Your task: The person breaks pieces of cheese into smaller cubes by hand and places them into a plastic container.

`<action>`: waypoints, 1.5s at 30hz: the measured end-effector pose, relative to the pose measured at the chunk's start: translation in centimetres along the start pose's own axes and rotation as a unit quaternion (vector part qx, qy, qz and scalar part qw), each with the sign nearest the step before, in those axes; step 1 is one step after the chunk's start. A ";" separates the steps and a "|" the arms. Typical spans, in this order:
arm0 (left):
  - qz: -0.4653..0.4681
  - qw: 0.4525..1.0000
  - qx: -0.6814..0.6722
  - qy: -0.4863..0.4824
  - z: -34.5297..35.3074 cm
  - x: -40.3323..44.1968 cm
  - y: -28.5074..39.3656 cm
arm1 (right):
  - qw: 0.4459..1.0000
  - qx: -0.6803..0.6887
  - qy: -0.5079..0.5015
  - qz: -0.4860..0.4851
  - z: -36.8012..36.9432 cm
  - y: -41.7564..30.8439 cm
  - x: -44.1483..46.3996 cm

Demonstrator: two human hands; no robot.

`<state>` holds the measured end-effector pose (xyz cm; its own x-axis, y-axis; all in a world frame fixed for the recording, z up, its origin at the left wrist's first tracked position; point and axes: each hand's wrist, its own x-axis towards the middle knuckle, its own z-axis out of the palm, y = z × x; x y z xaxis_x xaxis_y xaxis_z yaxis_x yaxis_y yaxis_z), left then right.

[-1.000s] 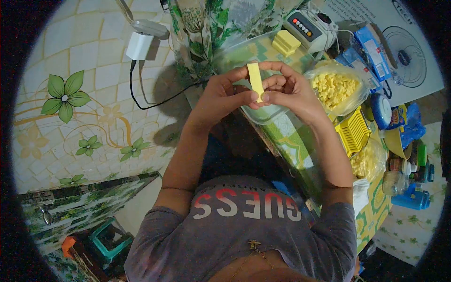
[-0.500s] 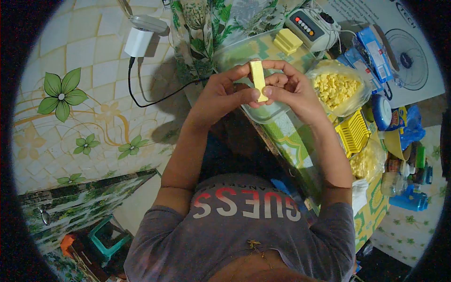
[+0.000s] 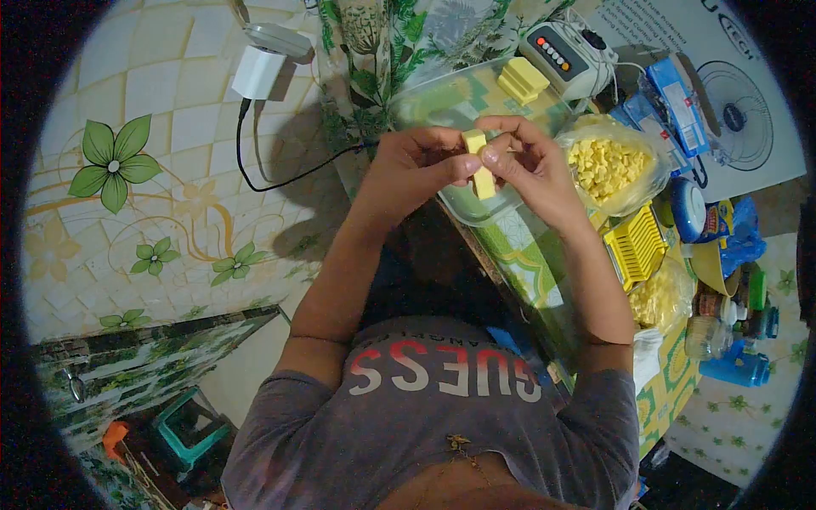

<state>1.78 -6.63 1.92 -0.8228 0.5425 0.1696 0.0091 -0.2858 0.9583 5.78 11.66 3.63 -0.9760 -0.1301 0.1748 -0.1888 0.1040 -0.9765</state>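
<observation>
A small yellow bar is held upright between both hands. My left hand pinches it from the left side, thumb against its face. From the right, my right hand grips the same bar with the thumb pressed on its middle. Below and behind the hands lies a clear plastic tray, partly hidden by them. More yellow pieces sit stacked at the tray's far end.
An open plastic bag of small yellow pieces stands right of the hands. Nearer are a yellow slotted rack and another bag. A white device with colored buttons stands behind. A charger hangs at the left wall.
The bar has moved slightly right and down between the fingers. Both thumbs now press around its middle rather than its lower end. The camera view has shifted slightly.
</observation>
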 end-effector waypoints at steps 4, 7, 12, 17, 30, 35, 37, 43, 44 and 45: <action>-0.001 1.000 -0.014 -0.012 0.1 -0.1 -0.1 | 1.000 -0.006 -0.009 0.000 -0.1 -0.2 0.0; 0.003 1.000 -0.015 -0.021 0.0 0.0 -0.1 | 1.000 0.004 -0.009 -0.003 0.0 -0.2 -0.1; -0.001 0.999 -0.038 -0.013 0.0 -0.1 -0.3 | 1.000 0.023 -0.008 0.006 0.0 -0.2 -0.2; -0.001 0.998 -0.060 -0.012 0.1 -0.1 -0.2 | 1.000 0.016 -0.009 -0.018 0.1 -0.5 -0.2; 0.034 0.998 -0.048 0.027 0.2 0.0 -1.2 | 0.964 -0.204 0.106 -0.131 0.8 -0.7 -0.6; 0.026 0.998 -0.045 0.031 0.3 -0.2 -1.0 | 0.967 -0.207 0.046 -0.143 0.4 -0.8 -0.4; 0.023 0.999 -0.032 0.036 0.3 -0.5 -0.4 | 0.992 -0.098 0.020 -0.078 0.2 -0.6 -0.5; 0.044 0.998 -0.020 0.039 0.3 -0.6 -0.1 | 0.999 -0.025 0.002 -0.028 0.0 -0.8 -0.7; 0.044 0.998 -0.019 0.042 0.4 -0.6 -0.1 | 0.999 -0.025 0.004 -0.027 0.1 -0.9 -0.7; 0.041 0.998 -0.018 0.043 0.4 -0.6 -0.1 | 0.999 -0.015 0.002 -0.034 0.2 -0.9 -0.7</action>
<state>2.51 -6.64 1.80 -0.8657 0.4472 0.2250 0.0593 -0.3547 0.9331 6.67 11.48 4.32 -0.9613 -0.1338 0.2407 -0.2572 0.1241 -0.9583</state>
